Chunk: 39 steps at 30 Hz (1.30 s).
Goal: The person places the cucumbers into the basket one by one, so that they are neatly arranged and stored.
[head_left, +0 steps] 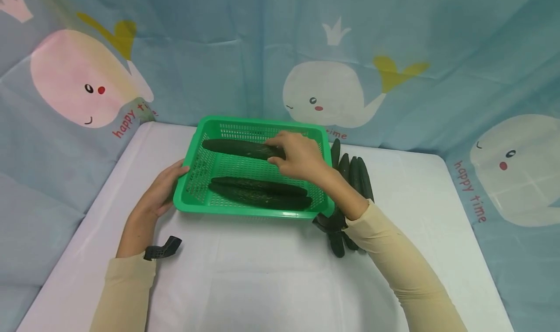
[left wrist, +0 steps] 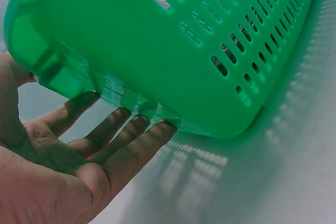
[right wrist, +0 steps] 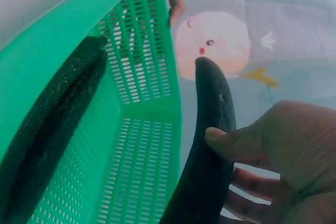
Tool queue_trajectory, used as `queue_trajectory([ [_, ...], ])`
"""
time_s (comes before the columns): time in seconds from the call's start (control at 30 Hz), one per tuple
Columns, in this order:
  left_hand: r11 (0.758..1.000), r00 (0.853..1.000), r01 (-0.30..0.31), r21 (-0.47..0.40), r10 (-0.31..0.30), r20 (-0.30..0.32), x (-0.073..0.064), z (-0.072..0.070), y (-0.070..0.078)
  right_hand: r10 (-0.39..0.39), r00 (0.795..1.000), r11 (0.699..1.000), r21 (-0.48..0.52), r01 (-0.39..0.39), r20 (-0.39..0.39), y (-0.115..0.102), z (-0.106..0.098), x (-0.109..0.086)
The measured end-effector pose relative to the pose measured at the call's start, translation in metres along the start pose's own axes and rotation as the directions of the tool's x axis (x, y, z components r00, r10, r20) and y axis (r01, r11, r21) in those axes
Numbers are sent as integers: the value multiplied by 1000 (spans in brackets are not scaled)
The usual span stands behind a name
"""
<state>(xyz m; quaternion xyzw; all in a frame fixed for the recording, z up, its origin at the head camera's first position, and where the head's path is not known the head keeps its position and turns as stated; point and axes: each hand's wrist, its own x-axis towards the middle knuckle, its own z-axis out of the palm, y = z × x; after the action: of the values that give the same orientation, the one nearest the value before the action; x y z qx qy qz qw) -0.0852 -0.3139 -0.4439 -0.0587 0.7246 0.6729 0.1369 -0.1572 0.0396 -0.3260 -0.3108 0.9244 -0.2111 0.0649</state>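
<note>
A green plastic basket (head_left: 253, 212) stands on the white cloth. My right hand (head_left: 299, 157) grips a dark green cucumber (head_left: 238, 148) over the back part of the basket. In the right wrist view the thumb lies on the near side of this cucumber (right wrist: 212, 108), with fingers behind it. Two more cucumbers (head_left: 260, 193) lie side by side along the basket's front. My left hand (head_left: 164, 186) holds the basket's left end by the rim. The left wrist view shows its fingertips (left wrist: 137, 124) against the slotted outer wall (left wrist: 157, 77), the thumb at the rim.
Several more cucumbers (head_left: 356, 176) lie together on the cloth right of the basket, partly hidden under my right forearm. A blue curtain (head_left: 245, 74) with whale prints hangs behind the table (head_left: 262, 283) and at both sides.
</note>
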Motion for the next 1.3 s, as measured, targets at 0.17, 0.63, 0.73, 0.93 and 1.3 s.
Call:
queue_trajectory([
  [0.17, 1000, 1000, -2, 3, 2, 5, -1, 2, 1, 17, 1000, 998, 55, -17, 7, 3, 6, 0],
  [0.63, 1000, 1000, -9, -24, 10, 15, -2, 0, 1, 95, 995, 982, 161, -98, 29, 31, 1, -27],
  [0.73, 1000, 1000, -11, -27, 11, 15, -2, 0, -1, 121, 992, 976, 181, -123, 23, 35, 0, -35],
  [0.93, 1000, 1000, -13, -10, 13, 11, -4, -1, -1, 128, 991, 966, 229, -117, -37, 49, 1, -50],
  [1.3, 999, 1000, -19, -33, 20, 24, -1, 2, 0, 161, 974, 950, 292, -109, -160, 74, -3, -83],
])
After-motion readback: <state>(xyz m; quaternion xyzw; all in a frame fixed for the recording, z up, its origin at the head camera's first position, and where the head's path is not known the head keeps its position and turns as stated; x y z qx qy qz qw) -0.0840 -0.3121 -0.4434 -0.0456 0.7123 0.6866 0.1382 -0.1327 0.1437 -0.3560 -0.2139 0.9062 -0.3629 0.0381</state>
